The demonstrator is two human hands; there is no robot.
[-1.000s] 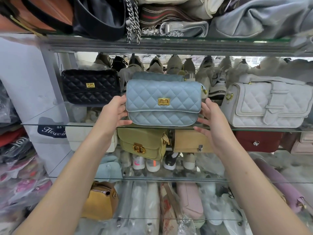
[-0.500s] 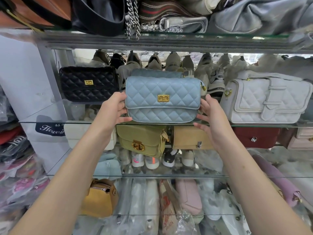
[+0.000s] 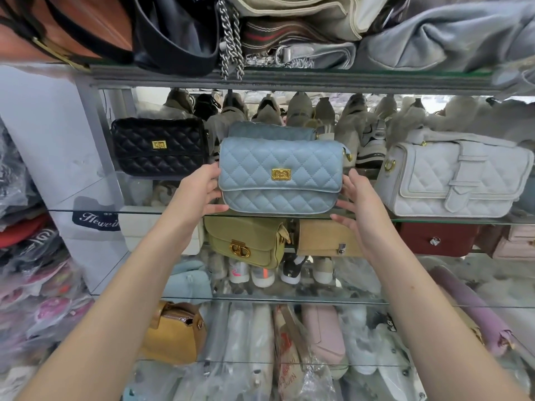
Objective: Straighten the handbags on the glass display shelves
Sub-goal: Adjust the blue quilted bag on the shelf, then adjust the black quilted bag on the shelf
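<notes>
Squaring the blue bag (image 3: 280,175) on the middle glass shelf (image 3: 139,211) is the step in hand. The bag stands upright at the front edge, between the black bag (image 3: 159,146) to its left and the white bag (image 3: 454,178) to its right, clear of both. A second blue bag (image 3: 269,130) sits directly behind it.

Left hand (image 3: 199,189): cupped against the bag's left end, thumb under the lower corner, fingers hidden behind the side. Right hand (image 3: 359,204): fingers spread wide at the right end; whether they touch the bag or stand just off it cannot be told. Neither hand is closed around the bag; it is bracketed, not lifted.

Findings: the flap line runs slightly low toward the right and the base seems to sit right at the shelf edge.

Recommendation: press evenly from both ends, turn the face parallel to the edge, then slide it back a little so the base rests fully on glass. Keep the clasp (image 3: 280,173) forward, in line with the black bag's. Avoid pushing hard enough to shift the bag behind.
</notes>
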